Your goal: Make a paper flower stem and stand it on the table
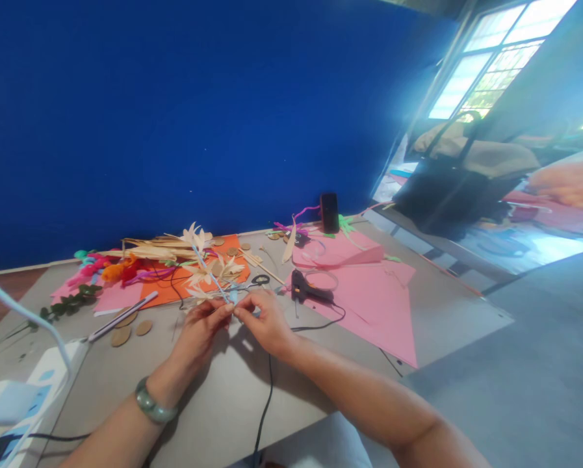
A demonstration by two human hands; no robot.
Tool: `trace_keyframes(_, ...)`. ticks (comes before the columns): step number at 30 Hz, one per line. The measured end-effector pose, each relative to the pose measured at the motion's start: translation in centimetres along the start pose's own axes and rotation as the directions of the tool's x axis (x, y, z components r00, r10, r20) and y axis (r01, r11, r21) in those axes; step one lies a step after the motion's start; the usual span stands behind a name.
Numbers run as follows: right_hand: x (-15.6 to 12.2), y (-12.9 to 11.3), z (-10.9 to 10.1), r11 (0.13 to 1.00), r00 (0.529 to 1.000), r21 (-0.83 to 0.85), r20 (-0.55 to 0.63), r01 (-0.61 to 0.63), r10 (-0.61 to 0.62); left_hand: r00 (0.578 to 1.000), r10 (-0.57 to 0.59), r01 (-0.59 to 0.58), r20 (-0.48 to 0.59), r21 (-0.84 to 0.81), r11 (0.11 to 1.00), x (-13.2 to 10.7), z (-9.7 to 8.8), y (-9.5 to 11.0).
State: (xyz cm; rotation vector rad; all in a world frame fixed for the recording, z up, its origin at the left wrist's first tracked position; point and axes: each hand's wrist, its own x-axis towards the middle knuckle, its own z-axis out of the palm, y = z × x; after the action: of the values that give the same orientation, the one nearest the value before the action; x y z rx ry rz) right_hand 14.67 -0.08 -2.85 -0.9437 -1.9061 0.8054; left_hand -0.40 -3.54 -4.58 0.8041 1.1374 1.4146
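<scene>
My left hand (207, 325), with a green bangle on its wrist, is closed, thumb and fingers pinched at the lower end of a light blue pipe cleaner (208, 271). The stem slants up and to the left from my fingertips. Touching the same end from the other side, my right hand (266, 320) is also pinched shut, at a small light blue piece (233, 296). What lies between the fingertips is partly hidden. Just beyond are scissors (260, 280) and pale dried-husk flowers (223, 270). A black glue gun (311, 287) lies to the right of my hands.
Pink paper sheets (379, 312) cover the table's right side; orange paper (162, 294) lies left. A phone (329, 213) leans at the back. Colourful pipe cleaners (110, 270), wooden discs (121, 336), a pen (124, 316) and a power strip (52, 370) are left. A black cable (270, 383) crosses the front.
</scene>
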Motion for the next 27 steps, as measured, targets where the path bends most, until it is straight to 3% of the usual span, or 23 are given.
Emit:
trace_keyframes(3,0.08,0.12,0.08,1.0,1.0,0.011,0.012,-0.004,0.003,1.0,-0.013,0.013,-0.022,0.011,1.0,0.14,-0.11,0.05)
trace_keyframes(9,0.27,0.59,0.23,0.902,0.955,0.322,0.171,-0.287,0.243,0.995,-0.045,0.042,-0.091,-0.035,0.999,0.29,0.18,0.42)
trace_keyframes(13,0.33,0.87,0.2,0.844,0.942,0.423,0.201,-0.33,0.268,0.995,-0.054,0.048,-0.079,-0.076,0.996,0.31,0.21,0.5)
trace_keyframes(18,0.3,0.53,0.06,0.876,0.949,0.37,0.186,-0.309,0.256,0.99,-0.061,0.052,-0.125,-0.068,0.996,0.44,0.14,0.38)
trace_keyframes(24,0.22,0.15,0.17,0.964,0.991,0.232,0.062,-0.132,0.121,0.991,-0.024,0.02,-0.134,-0.03,0.999,0.5,0.09,0.34)
trace_keyframes(27,0.22,0.28,0.31,0.969,0.989,0.199,0.027,-0.147,0.144,0.991,-0.012,0.008,-0.131,-0.029,1.0,0.5,0.05,0.12)
